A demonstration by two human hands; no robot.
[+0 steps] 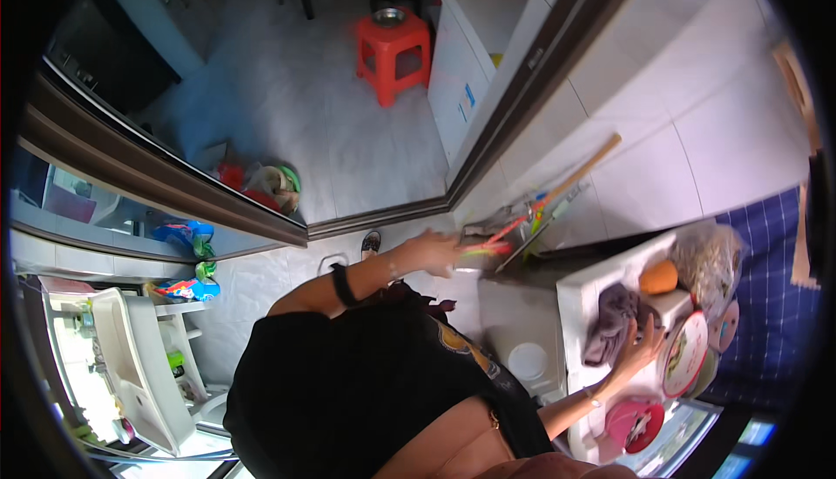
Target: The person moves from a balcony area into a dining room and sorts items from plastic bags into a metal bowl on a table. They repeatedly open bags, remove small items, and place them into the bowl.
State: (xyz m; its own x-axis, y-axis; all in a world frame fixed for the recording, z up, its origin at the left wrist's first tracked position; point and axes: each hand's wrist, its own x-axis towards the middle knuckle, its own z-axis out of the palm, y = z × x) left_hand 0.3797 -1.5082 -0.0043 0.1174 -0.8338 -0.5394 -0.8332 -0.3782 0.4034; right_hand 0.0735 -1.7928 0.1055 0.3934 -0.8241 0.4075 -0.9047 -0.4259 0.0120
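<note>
My left hand [431,252], blurred and with a black band on its arm, reaches out beside red and green handles [488,249]. Whether its fingers hold anything is smeared by motion. At the lower right, my right hand [640,348] has its fingers spread at the edge of a crumpled grey cloth [611,327] on a white top [579,305]. An orange rounded thing [658,277] lies just beyond the cloth. Close by the right hand are a round white container with a red rim [685,354] and a pink bowl [634,424].
A wooden stick [583,168] leans against the tiled wall. Beyond the door track [374,218] stands a red stool [394,57] bearing a metal bowl [388,16]. A clear plastic bag [707,263] sits by a blue checked cloth [766,305]. To my left is a white sink [144,374].
</note>
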